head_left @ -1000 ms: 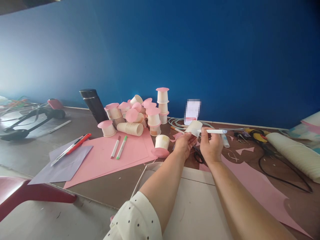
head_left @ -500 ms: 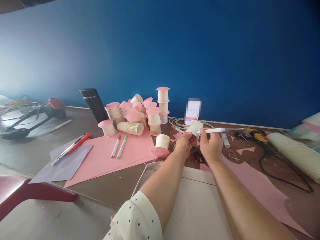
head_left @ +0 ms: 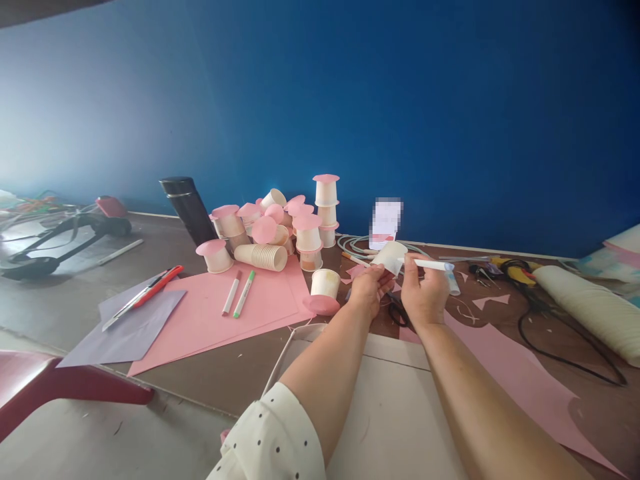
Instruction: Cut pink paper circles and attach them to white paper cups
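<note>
My left hand (head_left: 369,291) is closed around a white paper cup (head_left: 391,257), tilted on its side. In my right hand (head_left: 424,291) is a white marker (head_left: 434,265), its tip at the side of the cup and its blue-tinted end pointing right. Whether the tip touches the paper, I cannot tell. Just left of my left hand, another paper cup (head_left: 325,283) stands on a pink paper disc (head_left: 321,306). Pink paper scraps lie below the held cup, and black scissor-like handles (head_left: 398,311) show partly between my wrists.
Several cups with pink discs (head_left: 309,235) are stacked near the blue wall. A stack of nested cups (head_left: 261,257), two markers (head_left: 237,294) and a box cutter (head_left: 145,295) lie on coloured paper sheets. A black flask (head_left: 188,210), a phone (head_left: 385,223) and a long cup sleeve (head_left: 589,313) surround the work.
My right hand has shifted slightly right and down with the marker, whose tip moved a little along the cup. The left hand and the cup stay nearly in place.
</note>
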`<state>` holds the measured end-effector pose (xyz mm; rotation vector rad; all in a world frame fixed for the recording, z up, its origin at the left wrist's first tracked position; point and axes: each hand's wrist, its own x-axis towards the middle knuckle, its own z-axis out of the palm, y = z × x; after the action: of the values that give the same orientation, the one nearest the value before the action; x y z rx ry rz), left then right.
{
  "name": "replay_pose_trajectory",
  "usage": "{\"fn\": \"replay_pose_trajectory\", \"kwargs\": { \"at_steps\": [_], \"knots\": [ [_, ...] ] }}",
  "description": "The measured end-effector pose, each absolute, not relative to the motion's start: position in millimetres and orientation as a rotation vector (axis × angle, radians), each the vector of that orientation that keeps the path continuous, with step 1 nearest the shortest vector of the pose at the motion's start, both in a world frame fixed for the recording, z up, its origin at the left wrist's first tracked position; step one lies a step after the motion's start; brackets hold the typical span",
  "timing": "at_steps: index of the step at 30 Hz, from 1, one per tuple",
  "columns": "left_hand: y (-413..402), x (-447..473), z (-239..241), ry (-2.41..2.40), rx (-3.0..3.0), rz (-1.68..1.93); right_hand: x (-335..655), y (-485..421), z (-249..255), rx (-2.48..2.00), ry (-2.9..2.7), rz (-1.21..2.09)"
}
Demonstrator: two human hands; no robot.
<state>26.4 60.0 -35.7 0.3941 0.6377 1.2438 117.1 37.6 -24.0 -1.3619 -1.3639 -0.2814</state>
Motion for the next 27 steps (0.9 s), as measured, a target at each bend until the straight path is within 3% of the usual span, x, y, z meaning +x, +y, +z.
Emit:
{"fn": "replay_pose_trajectory", "kwargs": {
  "at_steps": [27],
  "knots": [
    [57.1, 27.8, -34.1, 0.695, 0.522, 1.206, 118.5, 39.9, -26.1, -1.428, -1.374, -0.264]
  ]
}}
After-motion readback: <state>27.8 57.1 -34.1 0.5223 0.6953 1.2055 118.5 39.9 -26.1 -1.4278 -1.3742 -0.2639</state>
